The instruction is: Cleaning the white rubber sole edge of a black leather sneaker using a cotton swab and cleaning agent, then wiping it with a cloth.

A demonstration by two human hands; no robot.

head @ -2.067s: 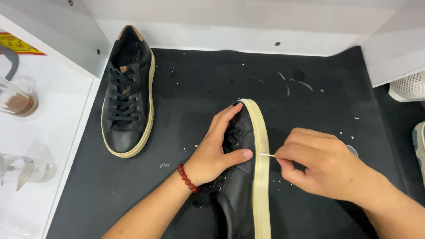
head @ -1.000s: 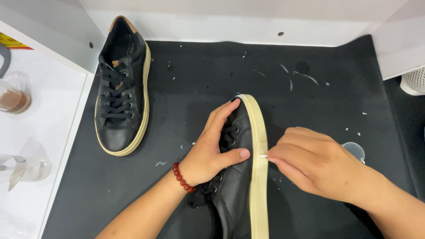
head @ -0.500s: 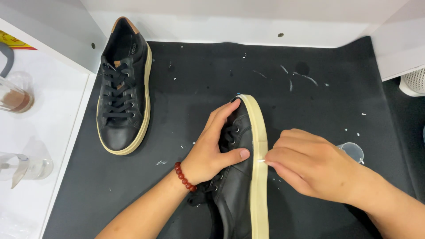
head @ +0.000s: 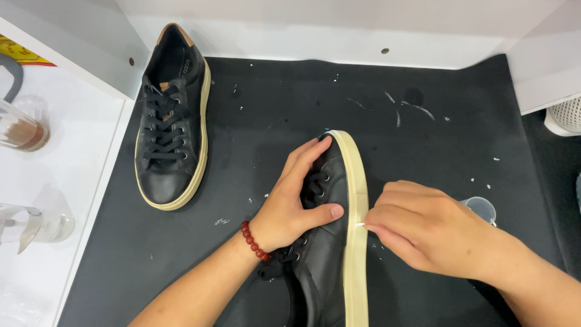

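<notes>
Gripping the black leather sneaker [head: 330, 242] tipped on its side at the lower centre of the frame, the left hand [head: 296, 203] spreads its fingers over the laced upper, thumb pressed near the cream sole edge [head: 356, 200]. The right hand [head: 433, 233] has its fingers pinched tight around a thin white stick (possibly a cotton swab, too small to tell) [head: 358, 224], whose tip now touches the sole edge. Two seconds ago that tip sat a little clear of the rubber; the hand has since closed in and the stick is nearly hidden, so the work on the sole seems to be at a contact stage. A small clear cup [head: 481, 208] peeks out behind the right hand. The matching sneaker [head: 169, 121] stands upright at upper left on the black mat [head: 272, 109], which is flecked with white.
</notes>
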